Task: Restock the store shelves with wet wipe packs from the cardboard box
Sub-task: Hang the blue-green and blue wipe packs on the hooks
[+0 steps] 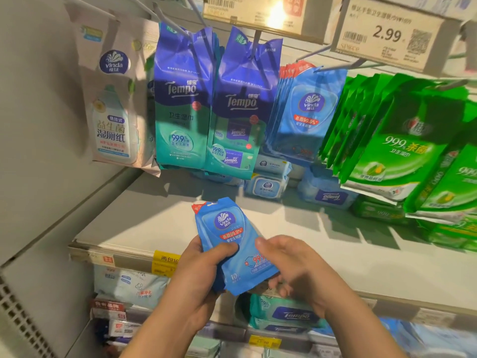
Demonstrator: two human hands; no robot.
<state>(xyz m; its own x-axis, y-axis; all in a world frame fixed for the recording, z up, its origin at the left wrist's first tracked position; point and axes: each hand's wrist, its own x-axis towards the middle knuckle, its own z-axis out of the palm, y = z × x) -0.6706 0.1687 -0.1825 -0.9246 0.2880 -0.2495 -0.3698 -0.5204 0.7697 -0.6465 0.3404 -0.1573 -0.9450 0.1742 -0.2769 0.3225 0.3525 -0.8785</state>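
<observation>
At the centre of the frame, the blue wet wipe pack (233,244) held in the hands read "Vinda" and "99.9%", and the same brand and figure stood on the hanging blue packs (307,112) right of centre. In the upper left, a pale hanging pack (113,99) also read "Vinda", while two blue-green packs (211,104) beside it read "Tempo" and "99.9%". The price tag (387,34) at upper right showed "2.99", the green packs (402,140) below it "999", and a shelf pack (329,196) "Tempo" upside down.
</observation>
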